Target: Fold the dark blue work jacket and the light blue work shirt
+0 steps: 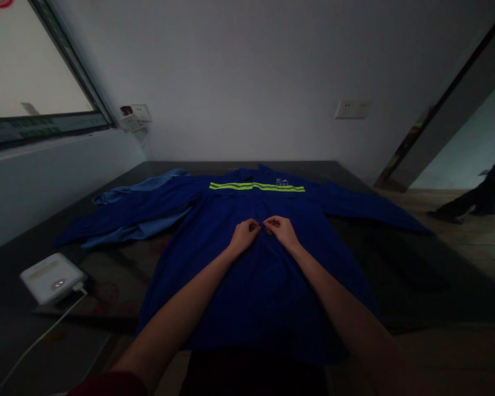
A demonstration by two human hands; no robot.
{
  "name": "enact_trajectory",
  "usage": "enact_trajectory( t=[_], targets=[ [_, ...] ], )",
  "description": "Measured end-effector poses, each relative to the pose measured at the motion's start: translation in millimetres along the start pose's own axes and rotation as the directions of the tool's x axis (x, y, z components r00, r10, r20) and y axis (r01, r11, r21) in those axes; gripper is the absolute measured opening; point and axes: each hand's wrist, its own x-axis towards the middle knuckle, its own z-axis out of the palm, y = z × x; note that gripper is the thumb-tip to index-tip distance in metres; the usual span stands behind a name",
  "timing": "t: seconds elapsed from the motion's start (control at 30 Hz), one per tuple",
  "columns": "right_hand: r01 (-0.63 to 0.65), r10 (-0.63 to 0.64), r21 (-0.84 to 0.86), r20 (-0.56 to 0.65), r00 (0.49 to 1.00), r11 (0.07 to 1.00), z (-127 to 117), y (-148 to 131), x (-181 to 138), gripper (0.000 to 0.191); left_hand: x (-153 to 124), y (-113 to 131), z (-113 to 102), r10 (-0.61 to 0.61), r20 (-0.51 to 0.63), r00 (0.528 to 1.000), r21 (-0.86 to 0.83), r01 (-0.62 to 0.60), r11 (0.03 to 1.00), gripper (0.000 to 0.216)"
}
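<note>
A dark blue work shirt [226,291] lies spread on the table, collar toward the wall, sleeves out to both sides. Yellow-green reflective strips [278,188] cross its chest, with a small white print above the right one. At the middle of the front, my left hand [246,232] pinches the edge of the shirt's placket. Close beside it, my right hand [281,228] pinches the facing edge, fingertips almost touching the left ones. Whether a button lies between the fingers is too small and dark to see.
Light blue clothing [138,228] lies under the left sleeve. A white box [51,278] with a plugged-in cable [41,336] sits at the left on the dark table [400,269]. Wall sockets [352,109] are behind. A person's legs [466,192] show at the far right.
</note>
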Motion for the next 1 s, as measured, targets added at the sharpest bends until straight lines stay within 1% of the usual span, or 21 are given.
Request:
enact_trajectory(
  t=[0.1,0.2,0.33,0.47,0.53,0.6,0.7,0.77,0.8,0.83,0.9,0.93,0.97,1.0],
  targets=[
    [0.012,-0.012,-0.016,0.0,1.0,1.0,0.3,-0.7,-1.6,0.01,-0.2,0.1,0.5,0.006,0.001,1.0,0.014,-0.006,1.0,0.01],
    [0.029,-0.028,-0.048,0.028,0.999,0.998,0.6,-1.5,-3.2,0.01,-0.6,-0.8,1.6,0.014,0.005,1.0,0.047,-0.014,0.999,0.008],
    [0.069,-0.062,-0.129,0.055,0.997,0.989,-0.1,-4.2,-4.5,0.012,-3.0,-0.7,2.1,0.012,0.017,1.0,0.085,-0.013,0.996,0.008],
    [0.172,-0.161,-0.243,0.065,0.985,0.955,-1.3,-8.5,-5.9,0.014,-6.9,3.8,-2.0,0.053,-0.029,0.998,0.124,-0.049,0.991,0.024],
    [0.193,-0.181,-0.268,0.068,0.981,0.944,-1.7,-10.3,-6.9,0.014,-9.1,8.6,-6.0,0.091,-0.04,0.995,0.168,-0.083,0.982,0.026],
    [0.194,-0.181,-0.278,0.072,0.981,0.941,-1.9,-11.6,-8.0,0.015,-11.5,15.3,-10.8,0.101,-0.012,0.995,0.191,-0.097,0.977,0.023],
    [0.193,-0.176,-0.285,0.085,0.981,0.939,-2.3,-12.4,-9.3,0.016,-16.3,27.3,-18.8,0.081,0.117,0.99,0.163,-0.1,0.982,0.017],
    [0.178,-0.159,-0.28,0.09,0.983,0.943,-2.1,-12.3,-9.7,0.016,-20.4,34.5,-24.6,0.094,0.251,0.963,0.119,-0.127,0.985,0.011],
    [0.163,-0.144,-0.272,0.09,0.986,0.948,-1.9,-12.1,-9.9,0.016,-22.6,37.3,-27.7,0.104,0.334,0.937,0.094,-0.143,0.985,0.008],
    [0.145,-0.126,-0.263,0.087,0.988,0.954,-1.6,-11.8,-10.1,0.016,-24.7,39.6,-30.6,0.107,0.425,0.899,0.073,-0.152,0.986,0.006],
    [0.113,-0.096,-0.25,0.08,0.992,0.962,-0.9,-11.6,-10.7,0.015,-28.7,42.5,-35.9,0.086,0.594,0.8,0.068,-0.157,0.985,0.006],
    [0.103,-0.086,-0.248,0.078,0.993,0.963,-0.6,-11.8,-11.2,0.014,-30.4,43.3,-38.0,0.067,0.649,0.758,0.088,-0.162,0.983,0.006],
    [0.097,-0.079,-0.249,0.081,0.994,0.964,-0.4,-12.4,-11.8,0.013,-31.9,44.0,-39.5,0.049,0.679,0.732,0.116,-0.173,0.978,0.007],
    [0.096,-0.076,-0.25,0.089,0.993,0.963,-0.3,-13.2,-12.5,0.012,-33.2,44.5,-40.3,0.034,0.689,0.724,0.149,-0.188,0.971,0.009]
  ],
)
